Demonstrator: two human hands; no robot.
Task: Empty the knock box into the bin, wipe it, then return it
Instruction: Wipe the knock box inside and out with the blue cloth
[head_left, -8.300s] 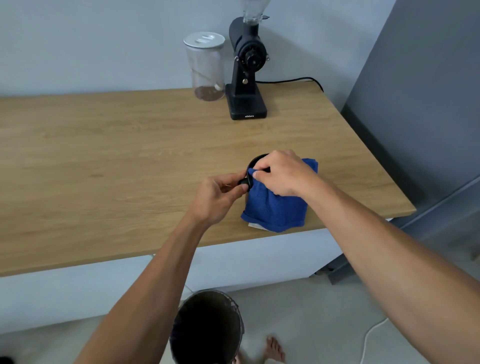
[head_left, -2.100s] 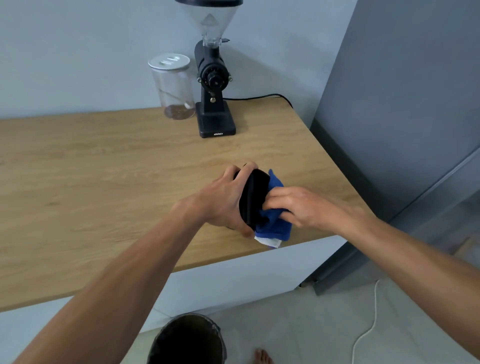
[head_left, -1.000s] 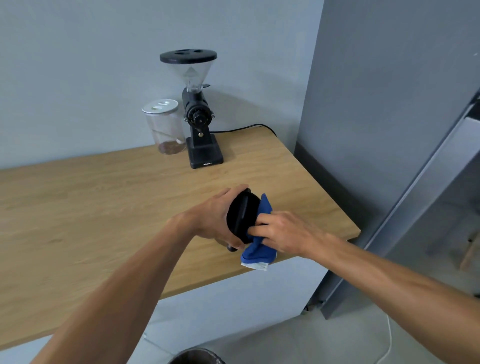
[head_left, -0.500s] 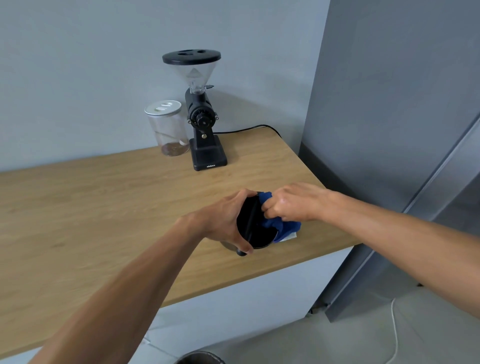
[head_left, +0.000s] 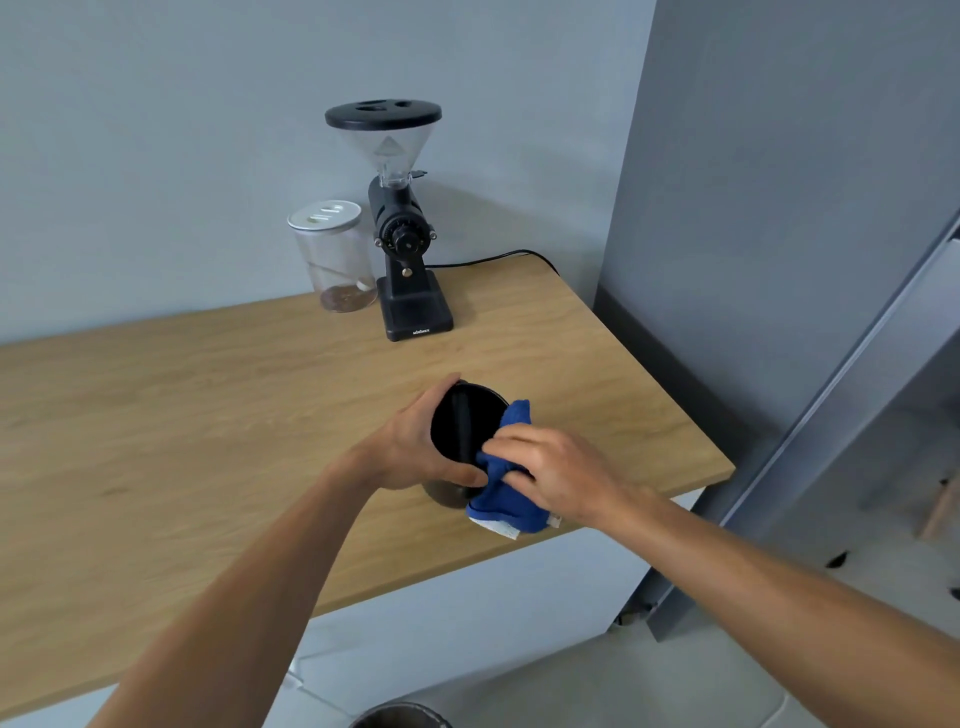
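left hand (head_left: 410, 457): curled in a grip, thumb low | right hand (head_left: 550, 470): fingers apparently pinched closed | forearms converge

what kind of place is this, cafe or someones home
Probably a home coffee corner, not a cafe: a single small coffee grinder and a near-empty bean jar stand on a plain wooden counter, with a fridge-like grey appliance beside it.

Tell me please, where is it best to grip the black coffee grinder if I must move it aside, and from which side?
Grip the grinder around its narrow black column just above the square base, coming from the front right. The jar stands close on its left and the wall is behind. The clear hopper on top is wide and likely only pushed on, so leave it alone. Mind the cable behind.
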